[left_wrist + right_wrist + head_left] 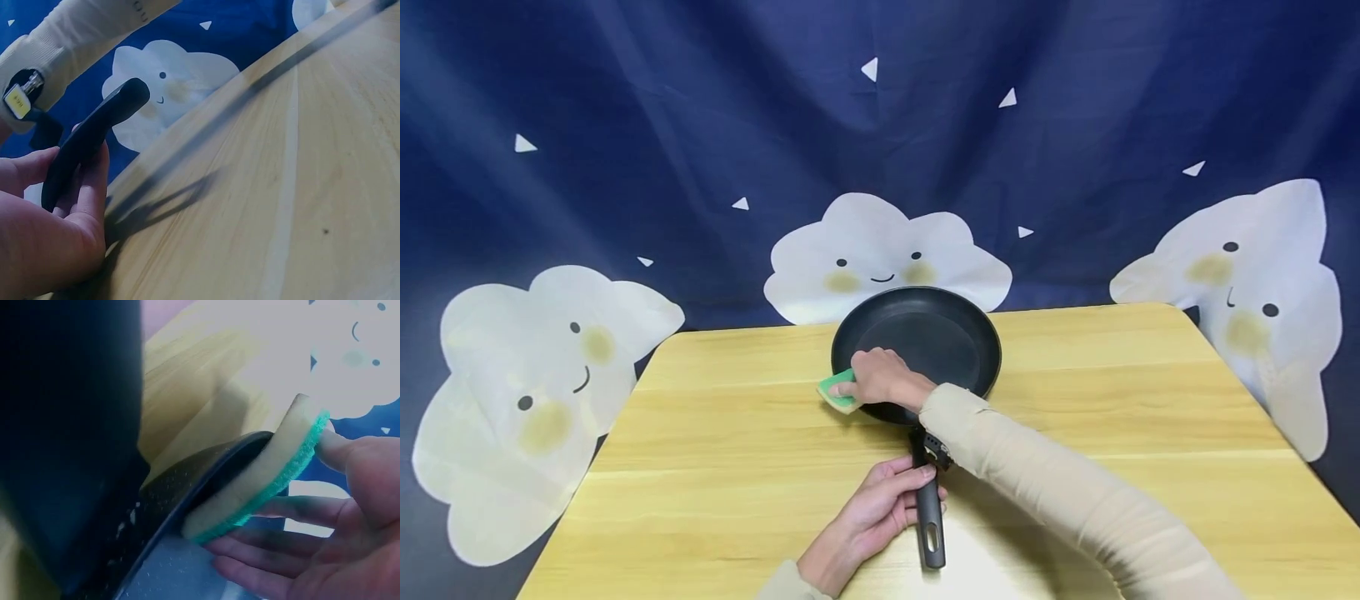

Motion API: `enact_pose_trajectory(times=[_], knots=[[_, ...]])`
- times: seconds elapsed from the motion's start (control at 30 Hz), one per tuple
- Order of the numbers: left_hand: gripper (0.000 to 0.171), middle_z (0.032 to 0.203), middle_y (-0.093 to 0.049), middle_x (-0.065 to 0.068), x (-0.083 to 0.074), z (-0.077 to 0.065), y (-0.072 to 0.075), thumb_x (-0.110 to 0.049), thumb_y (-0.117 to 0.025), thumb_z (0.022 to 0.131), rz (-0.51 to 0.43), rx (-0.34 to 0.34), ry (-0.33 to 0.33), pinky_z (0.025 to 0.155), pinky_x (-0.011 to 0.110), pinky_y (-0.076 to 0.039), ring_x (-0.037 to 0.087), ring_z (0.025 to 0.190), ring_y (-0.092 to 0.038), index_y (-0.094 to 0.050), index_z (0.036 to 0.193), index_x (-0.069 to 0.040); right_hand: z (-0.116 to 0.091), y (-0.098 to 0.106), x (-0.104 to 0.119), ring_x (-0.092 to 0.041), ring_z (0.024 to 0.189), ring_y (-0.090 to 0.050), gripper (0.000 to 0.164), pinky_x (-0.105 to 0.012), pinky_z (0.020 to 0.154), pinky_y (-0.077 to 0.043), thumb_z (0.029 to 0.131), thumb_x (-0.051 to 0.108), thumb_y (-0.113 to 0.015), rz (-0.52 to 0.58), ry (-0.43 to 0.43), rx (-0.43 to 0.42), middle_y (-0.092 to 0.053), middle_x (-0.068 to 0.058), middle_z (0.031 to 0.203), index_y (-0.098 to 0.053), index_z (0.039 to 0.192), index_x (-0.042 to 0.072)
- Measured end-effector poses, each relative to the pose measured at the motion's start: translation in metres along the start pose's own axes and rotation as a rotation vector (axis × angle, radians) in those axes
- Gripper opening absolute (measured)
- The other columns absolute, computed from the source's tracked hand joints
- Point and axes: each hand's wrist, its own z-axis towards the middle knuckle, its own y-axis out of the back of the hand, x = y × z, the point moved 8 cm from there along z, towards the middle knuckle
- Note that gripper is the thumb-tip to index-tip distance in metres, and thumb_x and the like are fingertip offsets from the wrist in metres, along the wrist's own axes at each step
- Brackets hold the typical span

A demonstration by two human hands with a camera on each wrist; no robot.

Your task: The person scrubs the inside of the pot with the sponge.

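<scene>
A black frying pan [936, 333] is at the far middle of the wooden table, its handle [930, 508] pointing toward me. My left hand [876, 510] grips that handle, thumb on top and fingers beneath; the left wrist view shows the handle's rounded end sticking out past the fingers. My right hand [886, 377] holds a green and cream sponge [837, 393] at the pan's left rim. In the right wrist view the sponge [262, 478] bends over the rim, cream side toward the pan and green scouring side against the fingers. Part of the pan is hidden under the right hand and forearm.
The wooden table [715, 467] extends on both sides of the pan. Behind it hangs a dark blue cloth [880, 142] with white clouds and triangles. My right forearm [1060, 483] crosses above the handle, with a black wrist device [936, 450] near it.
</scene>
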Motion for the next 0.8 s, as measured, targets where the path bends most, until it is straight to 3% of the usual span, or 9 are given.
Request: enact_pose_trajectory(times=[0.23,0.4,0.63,0.8], knots=[[0.042,0.125,-0.06,0.017,-0.001,-0.001,-0.004,-0.011,-0.058,0.093,0.016,0.013,-0.025,0.077,0.033,-0.056,0.015,0.086,-0.067,-0.049,0.13,0.005,0.008,0.003,0.005,-0.015,0.061,-0.042,0.034,-0.023,0.055,-0.034,0.088,0.042,-0.065,0.101,0.07,0.053,-0.049,-0.002,0.074,-0.057,0.091,0.008],[0.043,0.128,-0.058,0.015,-0.002,0.0,-0.006,-0.011,-0.059,0.093,0.016,0.024,-0.023,0.081,0.035,-0.055,0.015,0.088,-0.067,-0.048,0.131,0.005,0.009,0.003,0.005,-0.014,0.057,-0.038,0.032,-0.022,0.052,-0.033,0.088,0.039,-0.066,0.127,0.106,0.066,-0.045,-0.002,0.07,-0.057,0.085,0.009],[0.042,0.129,-0.057,0.016,-0.003,0.001,-0.005,-0.011,-0.058,0.094,0.026,0.029,-0.034,0.081,0.035,-0.055,0.015,0.088,-0.067,-0.048,0.131,0.006,0.011,-0.001,0.006,-0.013,0.056,-0.043,0.026,-0.021,0.05,-0.035,0.087,0.035,-0.068,0.157,0.158,0.059,-0.053,-0.002,0.072,-0.06,0.083,0.011],[0.041,0.128,-0.058,0.016,-0.002,0.0,-0.004,-0.01,-0.056,0.095,0.013,0.03,-0.031,0.082,0.035,-0.054,0.015,0.088,-0.067,-0.047,0.131,0.006,0.013,-0.002,0.008,-0.011,0.054,-0.042,0.026,-0.021,0.049,-0.035,0.085,0.032,-0.071,0.167,0.167,0.038,-0.05,0.0,0.068,-0.057,0.08,0.011]])
